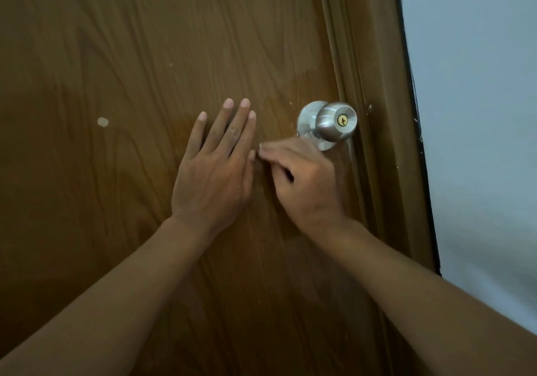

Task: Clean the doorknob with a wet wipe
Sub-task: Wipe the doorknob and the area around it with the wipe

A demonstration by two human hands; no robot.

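Bracing flat on the door (116,56), left hand (213,166) lies spread, fingers straight, at 9 o'clock of the doorknob (335,121). Right hand (305,181) sits at the knob's 7 o'clock, fingers curled and blurred under the round plate (308,114); a pale smear there may be the wet wipe, cannot tell for sure. Knob mounted near door's right edge, keyhole facing out. Judgement: work the neck and underside, wrap around the ball, turn the wrist, keep left palm steadying the door.
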